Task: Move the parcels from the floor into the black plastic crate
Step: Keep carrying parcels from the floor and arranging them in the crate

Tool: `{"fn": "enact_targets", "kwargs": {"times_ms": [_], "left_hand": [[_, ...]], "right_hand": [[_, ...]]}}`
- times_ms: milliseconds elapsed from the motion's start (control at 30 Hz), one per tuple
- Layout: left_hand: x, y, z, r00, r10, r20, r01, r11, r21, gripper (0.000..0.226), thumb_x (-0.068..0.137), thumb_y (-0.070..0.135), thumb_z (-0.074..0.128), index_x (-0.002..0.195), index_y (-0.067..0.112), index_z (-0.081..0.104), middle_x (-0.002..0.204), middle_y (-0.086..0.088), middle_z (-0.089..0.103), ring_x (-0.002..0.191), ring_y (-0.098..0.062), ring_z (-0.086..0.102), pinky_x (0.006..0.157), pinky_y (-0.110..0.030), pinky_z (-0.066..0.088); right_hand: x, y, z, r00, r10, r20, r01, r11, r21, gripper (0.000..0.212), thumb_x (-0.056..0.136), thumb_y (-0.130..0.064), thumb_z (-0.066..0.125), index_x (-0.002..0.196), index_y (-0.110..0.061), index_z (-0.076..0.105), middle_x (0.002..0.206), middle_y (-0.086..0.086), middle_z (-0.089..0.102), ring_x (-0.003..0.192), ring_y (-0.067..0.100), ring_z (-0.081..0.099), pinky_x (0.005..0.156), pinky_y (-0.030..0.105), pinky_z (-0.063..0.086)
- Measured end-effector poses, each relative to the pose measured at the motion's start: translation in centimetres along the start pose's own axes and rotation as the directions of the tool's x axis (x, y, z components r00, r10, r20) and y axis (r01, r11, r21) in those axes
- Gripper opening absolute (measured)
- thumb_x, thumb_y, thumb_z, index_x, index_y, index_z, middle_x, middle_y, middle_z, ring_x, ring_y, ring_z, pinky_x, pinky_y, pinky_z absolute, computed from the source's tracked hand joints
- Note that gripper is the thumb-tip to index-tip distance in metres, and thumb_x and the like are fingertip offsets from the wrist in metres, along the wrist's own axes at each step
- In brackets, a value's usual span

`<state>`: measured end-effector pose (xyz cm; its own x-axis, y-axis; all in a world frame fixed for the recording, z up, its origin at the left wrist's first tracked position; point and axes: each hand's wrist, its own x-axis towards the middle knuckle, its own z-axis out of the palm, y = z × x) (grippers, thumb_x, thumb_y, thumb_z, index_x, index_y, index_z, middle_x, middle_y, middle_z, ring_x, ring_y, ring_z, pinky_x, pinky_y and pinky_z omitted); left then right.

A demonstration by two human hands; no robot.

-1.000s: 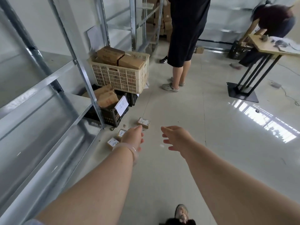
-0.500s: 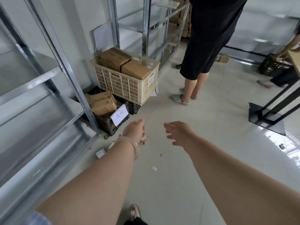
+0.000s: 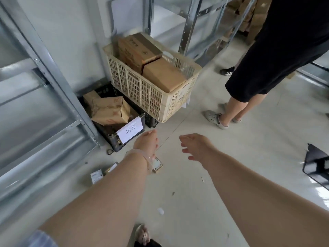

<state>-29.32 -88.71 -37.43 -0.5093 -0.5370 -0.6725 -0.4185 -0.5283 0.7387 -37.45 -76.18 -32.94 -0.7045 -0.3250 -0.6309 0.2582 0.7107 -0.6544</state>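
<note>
Forearm and bracelet (image 3: 142, 155) of the left hand (image 3: 146, 141) hide part of the right parcel (image 3: 158, 164) and the middle parcel (image 3: 112, 167). The left parcel (image 3: 96, 176) is blurred. All three are small flat cardboard boxes with white labels, lying on the floor (image 3: 178, 193) just before the black plastic crate (image 3: 111, 139). The right parcel's long axis points away from the wearer. Each grip is loosely spread and empty, with the right hand (image 3: 195, 147) beside the left.

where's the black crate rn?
Head view, left of centre: the black plastic crate sits on the floor between the shelf upright and the beige crate, its white label just left of the left hand.
</note>
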Motion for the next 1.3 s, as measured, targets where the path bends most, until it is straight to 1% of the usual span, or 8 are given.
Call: {"fn": "enact_targets", "kwargs": {"times_ms": [200, 400, 533, 667, 800, 1100, 1200, 1300], "left_hand": [[8.8, 1.1, 2.4, 0.992, -0.085, -0.092, 0.084, 0.996, -0.015, 0.031, 0.096, 0.036, 0.046, 0.119, 0.017, 0.058, 0.106, 0.001, 0.061, 0.096, -0.018, 0.057, 0.098, -0.043, 0.046], [19.4, -3.6, 2.4, 0.967, -0.126, -0.22, 0.096, 0.985, -0.144, 0.038, 0.098, 0.037, 0.046, 0.129, 0.017, 0.052, 0.131, -0.01, 0.057, 0.101, -0.023, 0.056, 0.087, -0.042, 0.043], [25.6, -10.2, 2.3, 0.933, -0.238, -0.27, 0.185, 0.96, -0.209, 0.039, 0.097, 0.044, 0.044, 0.13, 0.024, 0.05, 0.13, -0.002, 0.057, 0.12, -0.024, 0.054, 0.097, -0.043, 0.041], [31.7, -18.6, 1.8, 0.898, -0.284, -0.338, 0.23, 0.954, -0.191, 0.037, 0.099, 0.04, 0.041, 0.134, 0.034, 0.047, 0.12, 0.003, 0.058, 0.108, -0.018, 0.056, 0.093, -0.04, 0.047], [37.3, -28.4, 2.4, 0.868, -0.307, -0.39, 0.267, 0.951, -0.155, 0.04, 0.098, 0.039, 0.039, 0.138, 0.043, 0.041, 0.144, 0.009, 0.046, 0.126, -0.019, 0.049, 0.105, -0.045, 0.042], [50.0, -42.1, 4.2, 0.854, -0.307, -0.42, 0.271, 0.951, -0.146, 0.051, 0.101, 0.026, 0.038, 0.149, 0.031, 0.024, 0.154, 0.002, 0.033, 0.138, -0.019, 0.037, 0.113, -0.032, 0.028], [52.6, -43.4, 4.4, 0.864, -0.306, -0.399, 0.261, 0.951, -0.165, 0.052, 0.101, 0.022, 0.037, 0.149, 0.032, 0.023, 0.151, 0.009, 0.033, 0.132, -0.016, 0.042, 0.093, -0.013, 0.032], [54.5, -43.7, 5.0, 0.895, -0.276, -0.351, 0.247, 0.961, -0.125, 0.045, 0.101, 0.015, 0.035, 0.14, 0.036, 0.035, 0.129, 0.01, 0.051, 0.09, -0.008, 0.055, 0.057, -0.001, 0.038]], "right_hand": [[10.9, -1.4, -0.5, 0.996, 0.035, 0.078, -0.029, 0.997, -0.075, 0.012, 0.096, -0.029, 0.056, 0.097, -0.02, 0.063, 0.107, 0.007, 0.067, 0.101, 0.025, 0.065, 0.082, 0.034, 0.052], [24.6, 0.7, 3.3, 0.973, 0.007, 0.233, 0.08, 0.929, -0.361, 0.024, 0.093, -0.034, 0.056, 0.107, -0.018, 0.068, 0.114, 0.01, 0.069, 0.108, 0.028, 0.065, 0.097, 0.046, 0.051], [33.2, 3.8, 5.6, 0.943, -0.002, 0.334, 0.194, 0.818, -0.542, 0.03, 0.095, -0.036, 0.051, 0.112, -0.016, 0.067, 0.112, 0.007, 0.069, 0.106, 0.028, 0.064, 0.093, 0.037, 0.051], [41.2, 9.9, 8.5, 0.94, 0.046, 0.338, 0.175, 0.786, -0.593, 0.033, 0.093, -0.038, 0.052, 0.121, -0.024, 0.062, 0.115, -0.002, 0.064, 0.102, 0.022, 0.061, 0.091, 0.034, 0.051], [48.7, 17.8, 12.0, 0.938, 0.051, 0.344, 0.191, 0.75, -0.633, 0.042, 0.095, -0.036, 0.051, 0.136, -0.03, 0.049, 0.132, -0.006, 0.057, 0.11, 0.019, 0.058, 0.087, 0.026, 0.043], [59.3, 33.2, 22.7, 0.813, 0.06, 0.579, 0.398, 0.669, -0.628, 0.063, 0.101, -0.026, 0.042, 0.154, -0.034, 0.009, 0.16, -0.006, 0.017, 0.145, 0.016, 0.023, 0.114, 0.029, 0.023], [62.1, 34.7, 25.1, 0.847, 0.047, 0.529, 0.326, 0.74, -0.588, 0.064, 0.101, -0.022, 0.038, 0.154, -0.034, 0.004, 0.161, -0.004, 0.012, 0.142, 0.019, 0.027, 0.104, 0.028, 0.035], [63.8, 35.7, 26.8, 0.866, 0.069, 0.496, 0.26, 0.784, -0.564, 0.066, 0.098, -0.023, 0.039, 0.154, -0.035, 0.006, 0.159, 0.0, 0.02, 0.138, 0.025, 0.035, 0.089, 0.028, 0.044]]}}
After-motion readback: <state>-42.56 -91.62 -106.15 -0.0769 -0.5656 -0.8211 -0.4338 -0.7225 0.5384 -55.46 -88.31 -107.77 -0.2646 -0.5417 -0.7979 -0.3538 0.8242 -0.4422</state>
